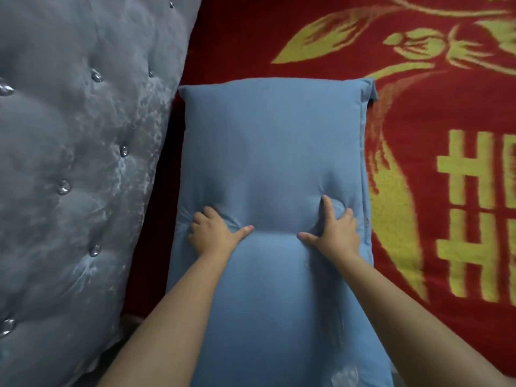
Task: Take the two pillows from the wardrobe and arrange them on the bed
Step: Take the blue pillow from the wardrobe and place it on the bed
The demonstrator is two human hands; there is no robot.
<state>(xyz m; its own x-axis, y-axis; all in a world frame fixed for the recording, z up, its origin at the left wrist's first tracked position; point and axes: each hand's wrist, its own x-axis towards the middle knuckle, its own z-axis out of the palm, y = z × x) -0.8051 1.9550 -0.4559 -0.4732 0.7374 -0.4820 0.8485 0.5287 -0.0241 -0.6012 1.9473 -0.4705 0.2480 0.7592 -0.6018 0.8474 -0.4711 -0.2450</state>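
Observation:
A long blue pillow point(273, 141) lies lengthwise on the bed's red blanket point(435, 113), its left side next to the headboard. Both my hands are on its middle. My left hand point(213, 233) digs its fingers into the left side of the pillow with the thumb spread inward. My right hand point(335, 230) does the same on the right side. The fabric is pinched into a crease between the two thumbs. I see only this one pillow; the wardrobe is out of view.
A grey tufted headboard point(69, 163) with shiny buttons fills the left side. A dark gap point(167, 191) runs between it and the pillow. The red blanket with yellow patterns spreads to the right and beyond the pillow's far end.

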